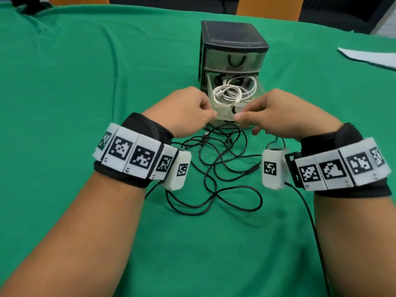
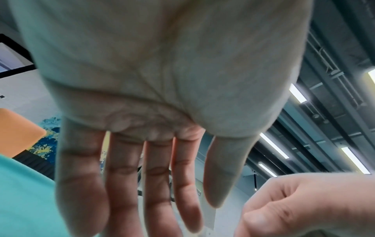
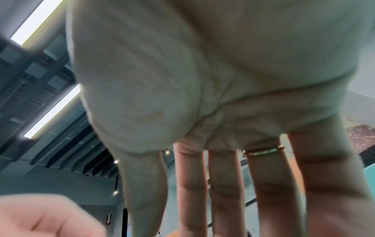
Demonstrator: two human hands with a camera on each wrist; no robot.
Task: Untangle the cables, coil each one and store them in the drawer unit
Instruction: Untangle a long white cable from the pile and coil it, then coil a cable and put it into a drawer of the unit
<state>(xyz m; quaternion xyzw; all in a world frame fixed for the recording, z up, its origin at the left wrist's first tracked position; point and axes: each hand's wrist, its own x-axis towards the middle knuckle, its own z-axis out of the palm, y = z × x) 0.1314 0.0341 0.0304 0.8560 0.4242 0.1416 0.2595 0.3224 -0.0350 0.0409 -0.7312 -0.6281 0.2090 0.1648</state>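
A black drawer unit (image 1: 233,37) stands mid-table. Its lower clear drawer (image 1: 260,87) is pulled out, with a coiled white cable (image 1: 233,91) and something dark behind it. A loose black cable (image 1: 216,168) lies tangled on the green cloth between my wrists. My left hand (image 1: 211,114) and right hand (image 1: 239,117) meet at the drawer's front, thumbs nearly touching it. In the left wrist view my left hand (image 2: 152,184) shows straight fingers and a bare palm. In the right wrist view my right hand (image 3: 233,184) looks the same and wears a ring.
The upper drawer (image 1: 233,60) is closed. White paper (image 1: 368,57) lies at the table's far right. Orange chair backs (image 1: 270,7) stand beyond the far edge. A thin black lead (image 1: 310,221) runs from my right wrist toward me.
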